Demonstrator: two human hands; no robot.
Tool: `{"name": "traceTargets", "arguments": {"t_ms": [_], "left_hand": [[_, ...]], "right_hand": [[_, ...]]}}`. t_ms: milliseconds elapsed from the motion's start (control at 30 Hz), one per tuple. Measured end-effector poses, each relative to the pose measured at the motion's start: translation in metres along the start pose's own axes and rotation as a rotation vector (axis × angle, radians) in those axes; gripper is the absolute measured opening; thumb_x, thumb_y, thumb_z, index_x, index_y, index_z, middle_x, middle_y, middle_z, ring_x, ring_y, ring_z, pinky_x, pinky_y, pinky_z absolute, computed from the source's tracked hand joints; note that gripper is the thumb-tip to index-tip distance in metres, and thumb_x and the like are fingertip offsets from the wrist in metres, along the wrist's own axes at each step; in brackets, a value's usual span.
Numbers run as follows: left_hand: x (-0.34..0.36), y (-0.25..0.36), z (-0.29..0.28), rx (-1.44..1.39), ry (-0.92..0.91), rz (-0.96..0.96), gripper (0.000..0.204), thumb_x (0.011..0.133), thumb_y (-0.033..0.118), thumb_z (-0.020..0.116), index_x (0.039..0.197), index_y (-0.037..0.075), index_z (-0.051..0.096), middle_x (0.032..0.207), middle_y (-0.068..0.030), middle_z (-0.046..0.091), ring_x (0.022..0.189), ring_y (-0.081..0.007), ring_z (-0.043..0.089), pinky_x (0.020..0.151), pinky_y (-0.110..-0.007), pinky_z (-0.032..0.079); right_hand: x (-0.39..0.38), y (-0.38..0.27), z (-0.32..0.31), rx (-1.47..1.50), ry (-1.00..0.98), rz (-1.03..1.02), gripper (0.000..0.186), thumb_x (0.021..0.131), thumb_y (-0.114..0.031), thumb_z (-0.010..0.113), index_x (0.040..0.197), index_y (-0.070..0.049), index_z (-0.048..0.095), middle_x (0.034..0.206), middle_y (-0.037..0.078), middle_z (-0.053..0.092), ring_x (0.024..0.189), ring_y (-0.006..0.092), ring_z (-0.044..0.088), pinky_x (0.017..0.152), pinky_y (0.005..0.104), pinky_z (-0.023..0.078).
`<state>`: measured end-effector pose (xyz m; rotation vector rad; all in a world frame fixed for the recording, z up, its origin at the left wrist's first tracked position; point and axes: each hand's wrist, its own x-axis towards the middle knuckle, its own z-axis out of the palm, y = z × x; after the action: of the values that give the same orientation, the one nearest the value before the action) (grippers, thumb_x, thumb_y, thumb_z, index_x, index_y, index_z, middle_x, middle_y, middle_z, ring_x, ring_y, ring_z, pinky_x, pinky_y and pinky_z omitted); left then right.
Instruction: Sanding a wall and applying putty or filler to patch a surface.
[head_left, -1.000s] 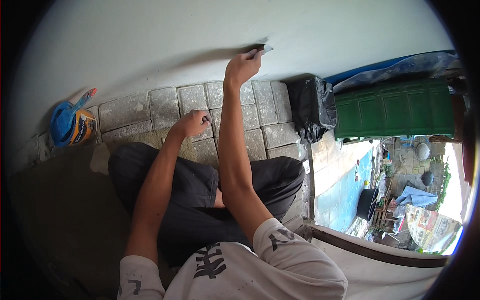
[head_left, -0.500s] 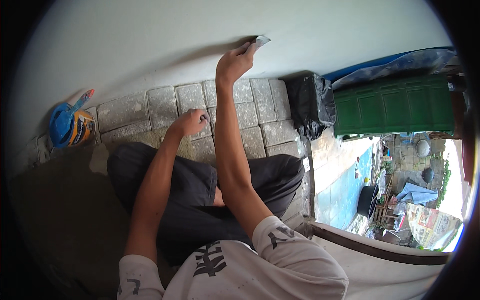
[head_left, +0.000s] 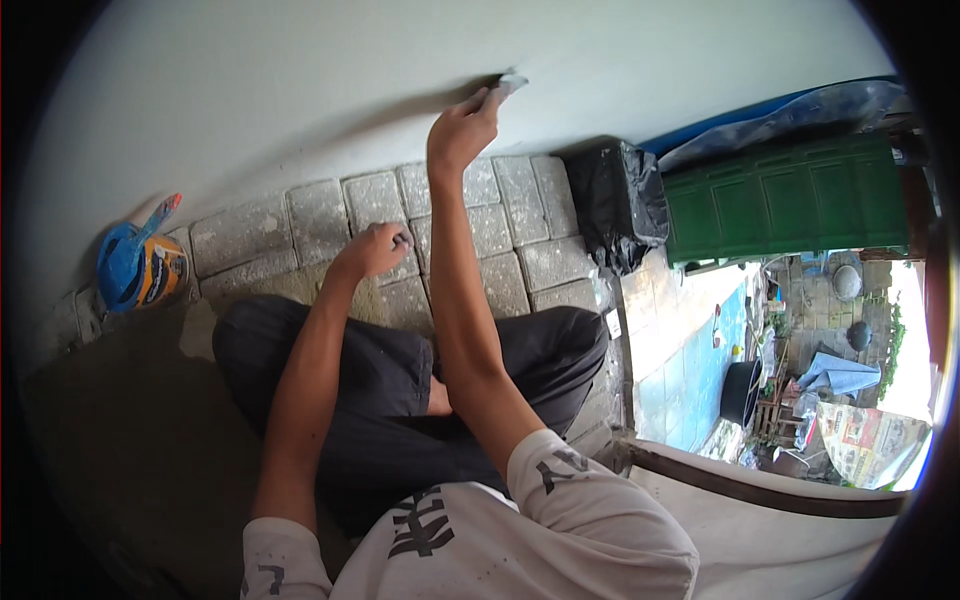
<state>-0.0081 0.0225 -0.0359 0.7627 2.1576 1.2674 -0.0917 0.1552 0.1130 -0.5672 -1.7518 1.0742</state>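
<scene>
Up against the pale wall (head_left: 300, 75), my right hand (head_left: 464, 130) is closed on a small grey-white flat piece (head_left: 513, 82). Its outer edge meets the wall or lies very close to it; whether it is a scraper blade or a folded sheet I cannot tell. My left hand (head_left: 376, 250) hangs lower, over my legs and near the paving, with its fingers curled in. Something dark shows at those fingertips, too small to name. Both my forearms reach up from the lower edge.
An orange and blue paint can (head_left: 150, 265) with a paint-smeared brush (head_left: 160, 215) stands on the left by the wall. Grey paving blocks (head_left: 245, 240) run along the wall's foot. To the right are a black plastic-lined bin (head_left: 610, 205) and a green panel (head_left: 790, 195).
My right hand has shifted slightly left along the wall with the flat piece. My left hand stays curled in nearly the same place. The whole view has tilted a little.
</scene>
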Motion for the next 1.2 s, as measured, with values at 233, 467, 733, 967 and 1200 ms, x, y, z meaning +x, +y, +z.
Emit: {"name": "traceTargets", "arguments": {"t_ms": [233, 467, 733, 967, 1200], "left_hand": [[0.002, -0.001, 0.004, 0.03, 0.014, 0.006, 0.017, 0.088, 0.011, 0.06, 0.1, 0.001, 0.067, 0.091, -0.0172, 0.07, 0.085, -0.0268, 0.069, 0.079, -0.038, 0.053], [-0.001, 0.005, 0.001, 0.033, -0.014, -0.024, 0.021, 0.088, 0.018, 0.059, 0.101, 0.003, 0.067, 0.096, -0.0188, 0.07, 0.091, -0.0344, 0.068, 0.082, -0.042, 0.053], [0.0, 0.011, 0.007, 0.027, 0.041, 0.022, 0.019, 0.089, 0.014, 0.059, 0.099, -0.001, 0.067, 0.09, -0.0183, 0.071, 0.084, -0.0297, 0.069, 0.078, -0.039, 0.052], [-0.002, -0.004, 0.006, 0.005, 0.047, 0.045, 0.02, 0.088, 0.017, 0.06, 0.098, 0.001, 0.066, 0.091, -0.0204, 0.069, 0.087, -0.0367, 0.067, 0.078, -0.044, 0.052], [-0.002, 0.007, 0.0, -0.007, 0.044, 0.065, 0.018, 0.088, 0.011, 0.06, 0.098, -0.003, 0.067, 0.086, -0.0195, 0.07, 0.082, -0.03, 0.068, 0.074, -0.039, 0.052]], "right_hand": [[0.004, 0.019, 0.003, -0.056, -0.009, -0.419, 0.031, 0.099, -0.002, 0.045, 0.128, 0.007, 0.051, 0.103, 0.034, 0.064, 0.097, 0.0499, 0.061, 0.081, 0.0468, 0.049], [0.005, 0.025, -0.013, -0.063, -0.241, -0.205, 0.049, 0.1, 0.001, 0.038, 0.147, 0.008, 0.025, 0.149, 0.035, 0.026, 0.142, 0.0437, 0.024, 0.116, 0.043, 0.026], [0.0, 0.039, 0.001, -0.049, 0.006, -0.326, 0.026, 0.099, -0.004, 0.047, 0.121, 0.01, 0.053, 0.098, 0.034, 0.064, 0.094, 0.0496, 0.061, 0.078, 0.0453, 0.049], [-0.006, 0.046, 0.005, 0.004, 0.032, -0.316, 0.02, 0.1, -0.006, 0.047, 0.109, 0.009, 0.058, 0.096, 0.034, 0.063, 0.092, 0.051, 0.059, 0.078, 0.0476, 0.048], [-0.013, 0.044, 0.002, -0.025, 0.062, -0.37, 0.024, 0.101, -0.008, 0.048, 0.112, 0.01, 0.058, 0.105, 0.032, 0.065, 0.102, 0.0467, 0.062, 0.089, 0.0455, 0.048]]}}
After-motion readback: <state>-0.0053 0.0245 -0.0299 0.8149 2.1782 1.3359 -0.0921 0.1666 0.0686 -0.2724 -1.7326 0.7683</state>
